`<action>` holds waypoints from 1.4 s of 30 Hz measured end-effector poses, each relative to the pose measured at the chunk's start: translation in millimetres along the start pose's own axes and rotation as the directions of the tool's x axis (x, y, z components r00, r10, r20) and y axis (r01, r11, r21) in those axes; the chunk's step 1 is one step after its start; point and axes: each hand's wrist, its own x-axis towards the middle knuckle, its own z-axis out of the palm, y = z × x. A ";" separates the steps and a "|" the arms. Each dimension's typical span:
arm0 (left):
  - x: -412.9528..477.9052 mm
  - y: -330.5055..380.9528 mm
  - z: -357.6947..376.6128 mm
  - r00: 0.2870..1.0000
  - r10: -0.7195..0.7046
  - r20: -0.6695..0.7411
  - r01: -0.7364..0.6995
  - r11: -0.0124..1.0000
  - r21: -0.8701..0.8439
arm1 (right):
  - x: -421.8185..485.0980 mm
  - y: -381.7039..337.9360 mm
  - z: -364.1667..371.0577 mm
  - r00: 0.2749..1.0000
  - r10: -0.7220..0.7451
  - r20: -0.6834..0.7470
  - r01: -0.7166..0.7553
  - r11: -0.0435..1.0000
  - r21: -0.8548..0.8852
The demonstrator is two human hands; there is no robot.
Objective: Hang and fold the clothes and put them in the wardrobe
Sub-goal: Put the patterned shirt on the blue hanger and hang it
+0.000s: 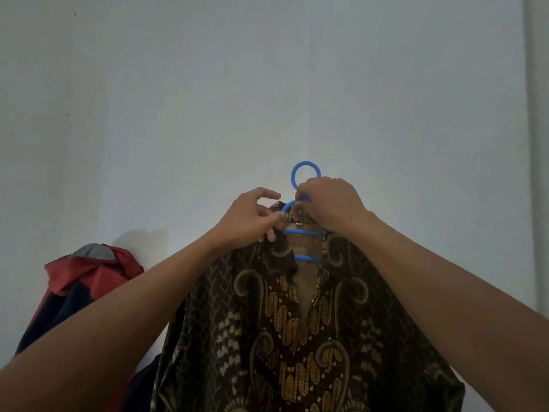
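A dark brown batik shirt (297,337) with gold patterns hangs on a blue plastic hanger (306,171), held up in front of a pale wall. Its front is open at the neck, showing the hanger's two cross bars. My right hand (329,203) grips the hanger at the base of its ring hook, over the right side of the collar. My left hand (252,215) pinches the left side of the collar, against the hanger's curved shoulder. Both forearms reach up from the bottom corners.
A red, grey and navy jacket (86,281) hangs against the wall at the lower left, behind my left arm. The bare pale wall (267,84) fills the upper view, with a vertical edge (531,144) at the far right.
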 end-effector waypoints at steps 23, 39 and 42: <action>4.9 -12.0 19.5 0.933 0.353 0.072 -0.306 0.671 0.675 | -19.2 18.3 -5.0 0.993 0.116 -0.025 -0.106 0.964 0.246; 19.9 46.4 63.8 0.855 0.516 -0.050 -0.379 0.687 0.620 | -92.7 82.4 -53.5 0.997 0.075 -0.023 -0.071 0.987 0.147; 23.3 77.0 83.2 0.856 0.515 -0.048 -0.395 0.711 0.582 | -116.3 105.9 -74.5 0.993 0.114 -0.015 -0.114 0.993 0.028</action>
